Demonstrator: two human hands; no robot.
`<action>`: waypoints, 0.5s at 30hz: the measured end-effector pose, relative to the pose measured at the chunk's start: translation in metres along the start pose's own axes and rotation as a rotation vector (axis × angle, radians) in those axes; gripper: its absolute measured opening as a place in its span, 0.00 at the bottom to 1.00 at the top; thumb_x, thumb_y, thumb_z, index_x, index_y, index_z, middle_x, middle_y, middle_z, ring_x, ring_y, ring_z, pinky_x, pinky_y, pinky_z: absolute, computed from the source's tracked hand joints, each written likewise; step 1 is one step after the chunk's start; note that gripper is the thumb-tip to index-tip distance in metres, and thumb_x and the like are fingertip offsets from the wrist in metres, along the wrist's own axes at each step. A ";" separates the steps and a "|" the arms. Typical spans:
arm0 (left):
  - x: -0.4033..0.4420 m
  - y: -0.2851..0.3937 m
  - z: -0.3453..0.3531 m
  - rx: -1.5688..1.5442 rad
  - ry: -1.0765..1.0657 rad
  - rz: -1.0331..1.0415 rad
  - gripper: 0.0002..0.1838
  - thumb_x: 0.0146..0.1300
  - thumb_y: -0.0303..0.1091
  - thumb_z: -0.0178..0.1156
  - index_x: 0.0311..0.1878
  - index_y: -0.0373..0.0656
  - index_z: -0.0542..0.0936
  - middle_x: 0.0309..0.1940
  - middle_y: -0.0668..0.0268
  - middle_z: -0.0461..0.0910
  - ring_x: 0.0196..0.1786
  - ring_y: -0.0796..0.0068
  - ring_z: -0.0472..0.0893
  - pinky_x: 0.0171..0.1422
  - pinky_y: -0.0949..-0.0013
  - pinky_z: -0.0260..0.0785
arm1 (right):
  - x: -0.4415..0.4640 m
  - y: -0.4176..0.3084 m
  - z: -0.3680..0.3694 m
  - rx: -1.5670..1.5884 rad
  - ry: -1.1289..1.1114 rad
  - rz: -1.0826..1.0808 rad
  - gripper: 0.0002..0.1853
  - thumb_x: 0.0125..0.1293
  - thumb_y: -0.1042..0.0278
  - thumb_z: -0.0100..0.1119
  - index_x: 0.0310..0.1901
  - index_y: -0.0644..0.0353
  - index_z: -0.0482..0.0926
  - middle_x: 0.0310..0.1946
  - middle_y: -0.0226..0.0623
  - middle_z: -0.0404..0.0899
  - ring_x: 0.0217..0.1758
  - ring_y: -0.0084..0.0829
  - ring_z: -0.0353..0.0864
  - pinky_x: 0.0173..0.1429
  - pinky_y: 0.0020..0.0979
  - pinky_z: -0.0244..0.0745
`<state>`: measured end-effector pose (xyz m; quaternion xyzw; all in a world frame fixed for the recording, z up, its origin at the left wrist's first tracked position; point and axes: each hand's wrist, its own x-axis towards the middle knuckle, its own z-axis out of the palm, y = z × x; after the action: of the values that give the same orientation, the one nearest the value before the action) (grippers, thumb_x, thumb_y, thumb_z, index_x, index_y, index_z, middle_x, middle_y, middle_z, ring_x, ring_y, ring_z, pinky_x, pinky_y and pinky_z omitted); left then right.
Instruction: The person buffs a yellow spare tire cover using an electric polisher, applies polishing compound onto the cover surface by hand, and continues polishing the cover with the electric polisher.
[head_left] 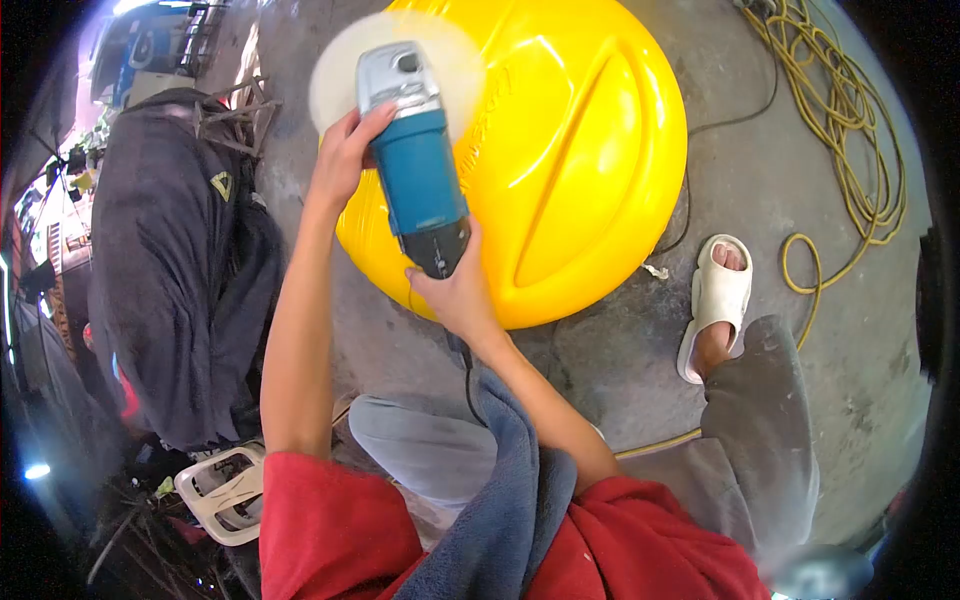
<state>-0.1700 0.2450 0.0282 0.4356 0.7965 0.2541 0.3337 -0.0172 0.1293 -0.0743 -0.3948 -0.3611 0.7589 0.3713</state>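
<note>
A blue and black power polisher (pixel 418 170) with a silver head is held in both my hands. My left hand (pixel 343 158) grips it on the left side near the head. My right hand (pixel 464 292) is wrapped round the black rear end, where a cord trails down to my lap. Under the head, a round white buffing pad (pixel 335 80) looks smeared, as if spinning. It lies over the left upper part of a large, glossy, rounded yellow piece (pixel 610 130) with a curved groove; whether the pad touches the surface cannot be made out.
A coiled yellow hose (pixel 835 110) lies on the concrete floor at the right. Dark cloth (pixel 180 270) covers something bulky on the left, near a beige plastic stool (pixel 222 495). A blue-grey towel (pixel 510 480) hangs over my lap. My sandalled foot (pixel 722 290) rests right of the yellow piece.
</note>
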 end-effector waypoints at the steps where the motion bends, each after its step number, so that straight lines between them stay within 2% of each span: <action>1: 0.008 0.002 0.003 -0.005 0.004 0.000 0.33 0.61 0.59 0.60 0.52 0.35 0.79 0.37 0.66 0.79 0.36 0.79 0.78 0.39 0.76 0.72 | 0.005 -0.002 -0.001 0.014 0.024 0.006 0.50 0.52 0.71 0.71 0.71 0.65 0.46 0.55 0.51 0.72 0.60 0.44 0.74 0.65 0.39 0.67; 5: 0.011 0.003 -0.004 -0.048 -0.011 -0.011 0.33 0.61 0.60 0.60 0.51 0.35 0.79 0.37 0.65 0.79 0.35 0.78 0.78 0.39 0.76 0.71 | 0.013 -0.010 0.001 -0.016 -0.013 0.037 0.49 0.52 0.71 0.71 0.70 0.65 0.47 0.51 0.51 0.75 0.56 0.44 0.77 0.62 0.38 0.70; 7: 0.008 -0.016 -0.015 0.000 0.099 -0.072 0.33 0.61 0.60 0.60 0.52 0.35 0.79 0.38 0.65 0.79 0.34 0.78 0.79 0.40 0.75 0.72 | 0.010 -0.008 0.003 -0.071 -0.043 0.077 0.49 0.52 0.71 0.71 0.70 0.66 0.48 0.52 0.52 0.75 0.56 0.45 0.77 0.62 0.39 0.70; 12: -0.008 -0.018 -0.016 -0.079 0.072 -0.129 0.34 0.61 0.60 0.60 0.54 0.35 0.78 0.40 0.65 0.80 0.38 0.77 0.80 0.42 0.75 0.72 | 0.003 -0.006 0.003 -0.120 -0.088 0.109 0.49 0.52 0.71 0.71 0.70 0.66 0.47 0.54 0.55 0.74 0.57 0.46 0.77 0.62 0.40 0.70; 15: -0.003 -0.016 -0.008 -0.083 0.006 -0.062 0.35 0.61 0.60 0.59 0.55 0.35 0.77 0.41 0.64 0.80 0.39 0.78 0.80 0.42 0.75 0.72 | -0.002 -0.003 0.006 -0.084 -0.030 0.117 0.51 0.52 0.71 0.72 0.70 0.67 0.46 0.56 0.56 0.72 0.58 0.46 0.76 0.63 0.40 0.69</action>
<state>-0.1835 0.2337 0.0231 0.3957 0.7995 0.2776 0.3567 -0.0207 0.1272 -0.0682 -0.4191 -0.3744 0.7692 0.3040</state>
